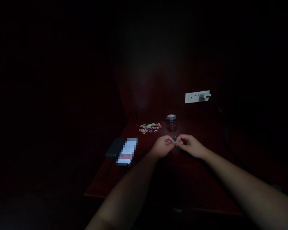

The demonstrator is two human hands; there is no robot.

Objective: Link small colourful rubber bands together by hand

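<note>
- Dark red table [187, 185]
- Far left: scattered small coloured bands [149, 127]
- Far side, right of them: lidded clear jar [171, 121]
- Near left: lit phone [127, 151], just beside a dark flat block [114, 148]

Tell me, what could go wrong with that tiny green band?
The green band is held between the left hand and the right hand, so it might slip or spring away. If it bounced past the edge of the table, the darkness could hide it. The left forearm is close to the lit phone, so a careless sweep might bump it.
</note>
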